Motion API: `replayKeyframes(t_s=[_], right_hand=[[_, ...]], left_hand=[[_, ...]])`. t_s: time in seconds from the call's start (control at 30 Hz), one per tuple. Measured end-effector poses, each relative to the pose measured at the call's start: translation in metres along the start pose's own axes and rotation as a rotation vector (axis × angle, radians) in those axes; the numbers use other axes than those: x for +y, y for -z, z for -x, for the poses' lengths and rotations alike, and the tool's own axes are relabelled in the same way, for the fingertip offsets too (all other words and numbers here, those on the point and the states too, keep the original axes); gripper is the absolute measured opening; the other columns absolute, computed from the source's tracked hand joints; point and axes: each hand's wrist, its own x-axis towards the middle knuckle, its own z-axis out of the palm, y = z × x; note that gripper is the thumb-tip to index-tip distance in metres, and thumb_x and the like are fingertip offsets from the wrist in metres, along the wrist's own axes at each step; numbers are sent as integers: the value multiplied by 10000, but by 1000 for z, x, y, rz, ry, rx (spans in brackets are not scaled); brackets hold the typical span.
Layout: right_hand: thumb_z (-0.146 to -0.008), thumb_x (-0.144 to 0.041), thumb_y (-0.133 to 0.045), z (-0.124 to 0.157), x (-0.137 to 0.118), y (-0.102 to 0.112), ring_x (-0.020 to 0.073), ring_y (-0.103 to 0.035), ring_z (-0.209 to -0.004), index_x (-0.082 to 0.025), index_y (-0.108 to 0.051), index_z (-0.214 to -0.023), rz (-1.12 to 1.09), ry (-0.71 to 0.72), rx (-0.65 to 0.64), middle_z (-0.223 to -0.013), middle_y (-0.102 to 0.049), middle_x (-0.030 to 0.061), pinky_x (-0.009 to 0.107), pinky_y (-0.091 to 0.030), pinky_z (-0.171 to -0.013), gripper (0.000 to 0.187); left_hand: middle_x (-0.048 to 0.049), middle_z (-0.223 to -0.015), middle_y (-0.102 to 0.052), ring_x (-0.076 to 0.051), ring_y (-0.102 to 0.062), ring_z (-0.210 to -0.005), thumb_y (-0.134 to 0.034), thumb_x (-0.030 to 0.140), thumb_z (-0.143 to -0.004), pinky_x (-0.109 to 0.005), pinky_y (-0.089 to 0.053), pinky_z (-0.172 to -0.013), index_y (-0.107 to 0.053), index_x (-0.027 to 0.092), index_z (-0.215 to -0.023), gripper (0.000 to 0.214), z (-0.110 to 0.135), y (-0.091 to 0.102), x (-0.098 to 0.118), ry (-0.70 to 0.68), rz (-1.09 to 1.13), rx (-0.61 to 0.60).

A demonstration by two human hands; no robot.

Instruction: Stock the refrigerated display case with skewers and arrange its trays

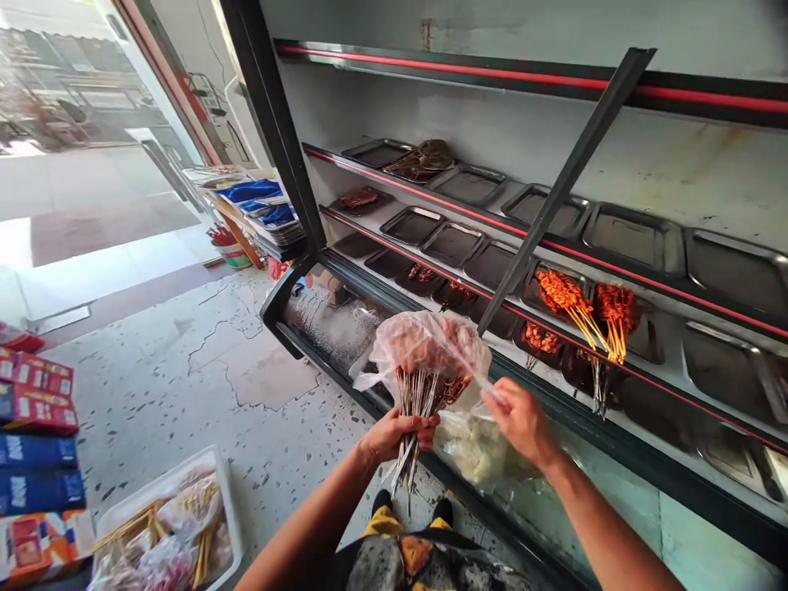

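Note:
My left hand [403, 433] is closed around a bundle of thin metal skewers [419, 394] threaded with meat. A clear plastic bag [424, 336] covers the meat end of the bundle, and the bare ends stick out below my fist. My right hand [517, 414] pinches a twisted edge of that bag, to the right of the bundle. Both hands are in front of the display cabinet's low glass front. Bagged pale food [471, 447] shows behind the glass under my right hand.
Metal trays [634, 234] line the cabinet shelves; some hold red-coated skewers [563, 295]. A slanted dark post [566, 189] crosses the opening. On the floor at lower left stand a white bin [231, 513] of bagged skewers and stacked boxes [40, 443].

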Motion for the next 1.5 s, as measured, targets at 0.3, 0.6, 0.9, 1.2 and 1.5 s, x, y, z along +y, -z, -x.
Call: replayKeyframes(t_s=[0.3, 0.6, 0.9, 1.2, 1.5], right_hand=[[-796, -697, -612, -10, 70, 53, 233, -619, -899, -224, -591, -830, 66, -194, 348, -971, -640, 107, 394, -524, -846, 474], [-700, -677, -740, -30, 63, 68, 276, -622, -1114, -229, -525, -1053, -22, -213, 274, -1164, -632, 120, 459, -501, -987, 609], [-770, -694, -676, -68, 66, 83, 289, -603, -1221, -208, -600, -1232, -76, -289, -14, -1279, -647, 134, 450, -471, -1058, 675], [-933, -578, -571, -109, 62, 58, 223, -680, -872, -129, -721, -1034, -148, -714, -388, -1008, -740, 123, 323, -533, -812, 484], [-737, -499, -811, -96, 79, 56, 125, -579, -608, -142, -688, -689, -332, -863, -629, -675, -681, 41, 243, -472, -632, 381]], left_hand=[[7, -749, -473, -33, -308, -549, -864, 220, -646, -202, -286, -500, -616, 84, -848, 348, 2, -4, 15, 158, 21, -122], [10, -747, -478, -33, -345, -519, -837, 226, -668, -208, -273, -483, -590, 111, -900, 358, 3, -4, 11, 292, -42, -306], [15, -655, -473, -63, -398, -501, -855, 309, -644, -237, -345, -476, -595, 96, -816, 378, -5, 2, 6, 388, -242, -357], [51, -623, -418, -59, -350, -476, -858, 297, -615, -222, -221, -445, -571, 123, -908, 446, -11, -9, 2, 661, -246, -416], [35, -652, -432, -57, -348, -480, -848, 288, -613, -225, -224, -460, -558, 127, -874, 422, -25, -18, -5, 810, -264, -461]])
